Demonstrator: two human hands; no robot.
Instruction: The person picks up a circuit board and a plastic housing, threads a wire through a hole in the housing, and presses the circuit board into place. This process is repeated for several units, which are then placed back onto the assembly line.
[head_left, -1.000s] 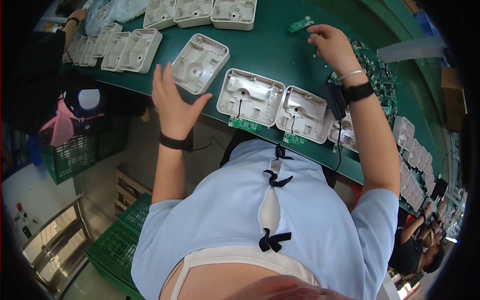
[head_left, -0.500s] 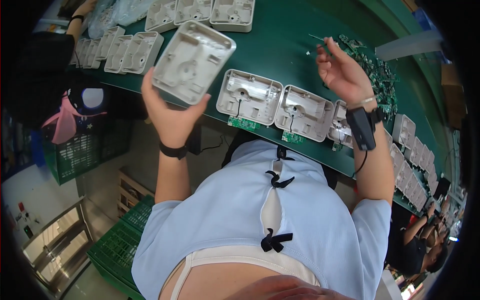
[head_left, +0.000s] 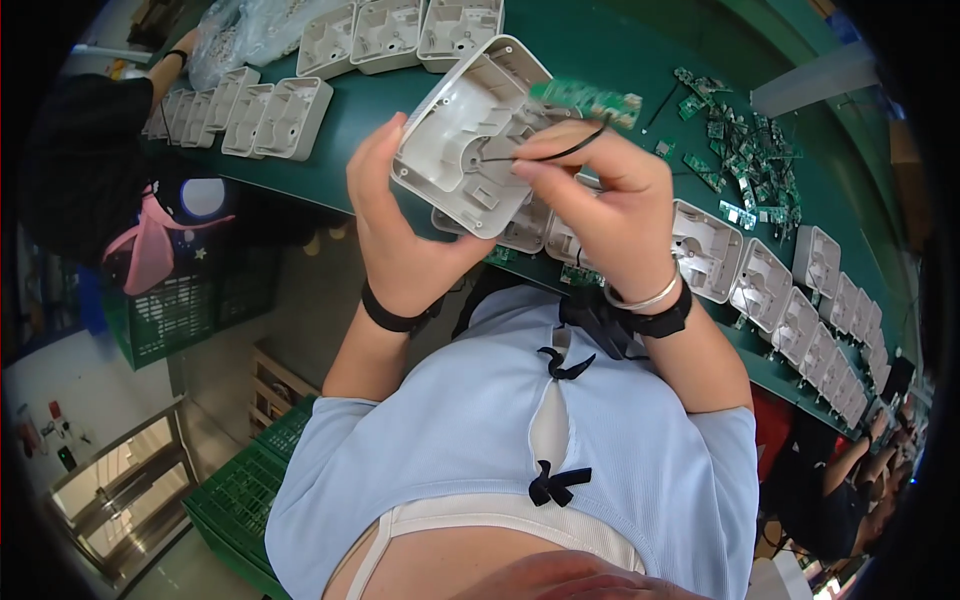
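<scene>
My left hand holds a white plastic housing raised close to the camera, its hollow inside facing me. My right hand pinches a small green circuit board with a thin black wire at the housing's upper right edge. Both wrists wear black bands, and the right one also has a thin bracelet. Below the hands lies the green workbench.
Rows of white housings line the bench's near edge to the right, more lie at the left and the back. Loose green circuit boards are piled at the right. Another person sits at the left; green crates stand below.
My left hand has lifted the housing from the bench up close to me. My right hand picked up a green board with its wire and brought it to the housing.
</scene>
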